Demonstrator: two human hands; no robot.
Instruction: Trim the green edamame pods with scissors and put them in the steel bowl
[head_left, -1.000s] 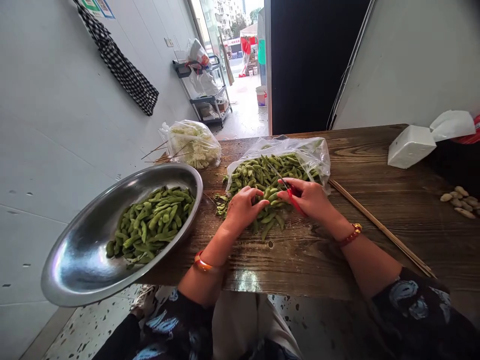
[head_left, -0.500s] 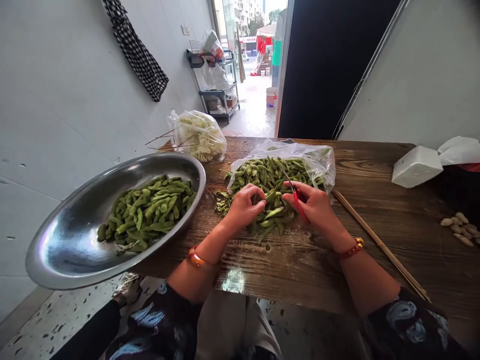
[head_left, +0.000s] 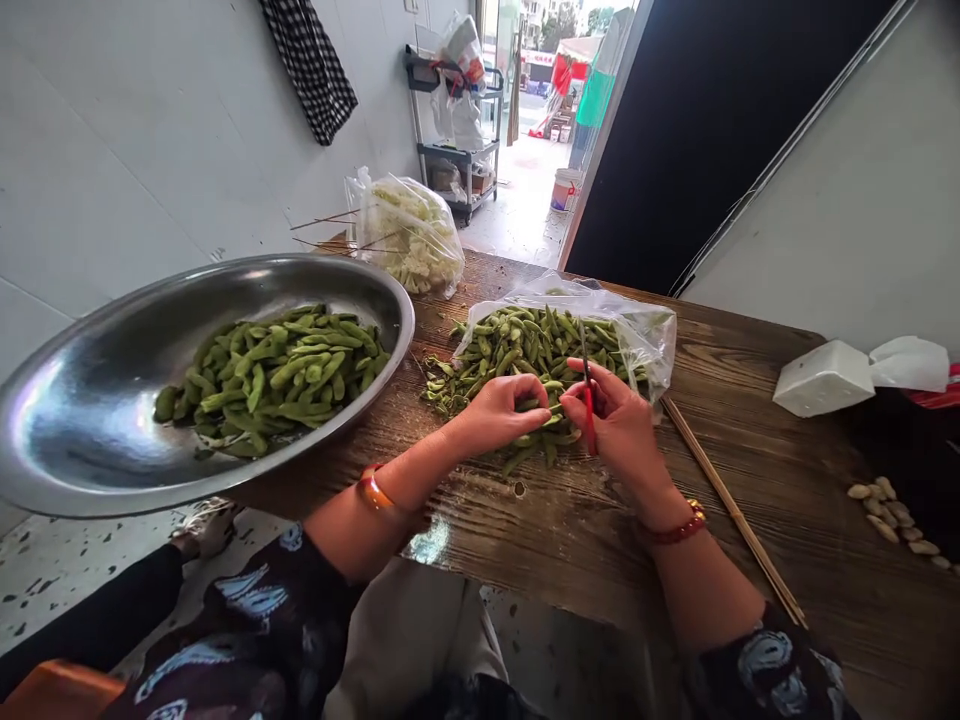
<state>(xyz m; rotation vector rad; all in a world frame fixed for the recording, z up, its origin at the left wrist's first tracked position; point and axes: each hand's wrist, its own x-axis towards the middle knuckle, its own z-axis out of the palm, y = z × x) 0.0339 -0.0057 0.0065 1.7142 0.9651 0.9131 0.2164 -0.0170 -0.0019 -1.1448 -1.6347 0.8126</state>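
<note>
No word, brand or number is legible; 3 printed surfaces show, each too small or blurred to read. Atop the wheeled cart (head_left: 457, 150), a white plastic bag (head_left: 459, 42) carries red-orange print (head_left: 475, 68), its shapes smeared beyond recognition. To the right of the cart and slightly lower, a pale bucket (head_left: 564, 178) bears a coloured label (head_left: 561, 196) in red, orange and purple tones — its wording cannot be made out. Farther off, outdoors and also to the right of the cart, a red banner (head_left: 541, 59) shows pale marks resembling a row of characters — which ones, impossible to tell.
</note>
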